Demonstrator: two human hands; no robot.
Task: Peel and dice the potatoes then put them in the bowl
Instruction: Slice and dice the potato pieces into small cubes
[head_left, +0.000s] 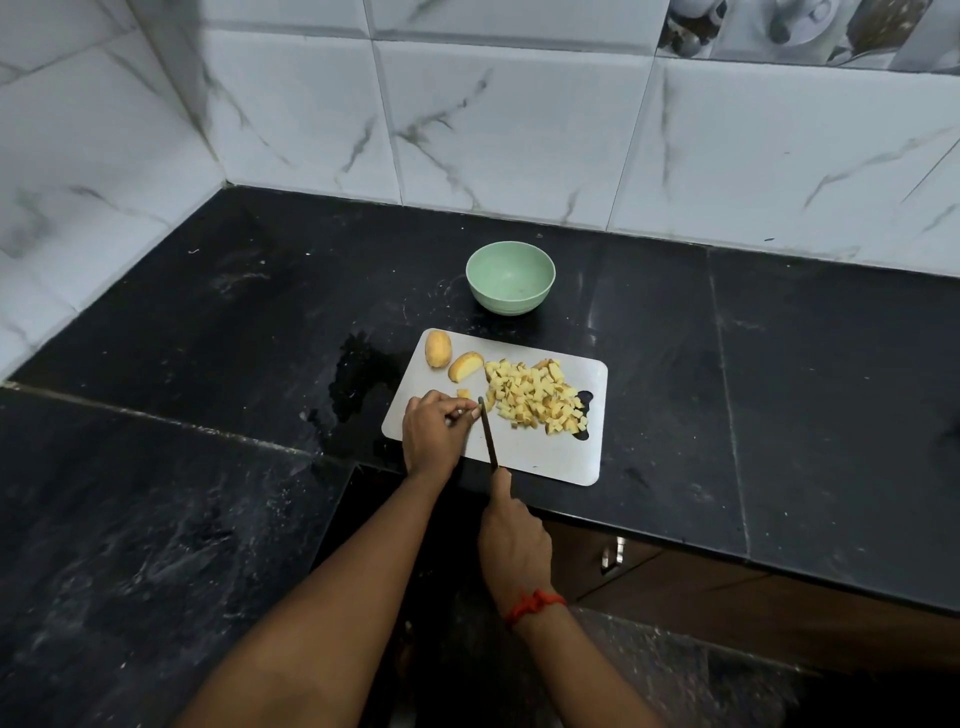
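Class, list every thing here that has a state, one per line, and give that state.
green bowl: upright, empty.
cutting board: flat on the counter, bearing potato.
diced potato: heaped on board, not in bowl.
potato chunks: two, uncut, on board's far left.
knife: gripped by right hand, blade over board.
left hand: pinches a potato piece beside the blade.

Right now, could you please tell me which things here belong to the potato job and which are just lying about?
Job: left hand pinching potato piece, right hand gripping knife, cutting board, diced potato, two potato chunks, green bowl.
Lying about: wet patch, cabinet handle.
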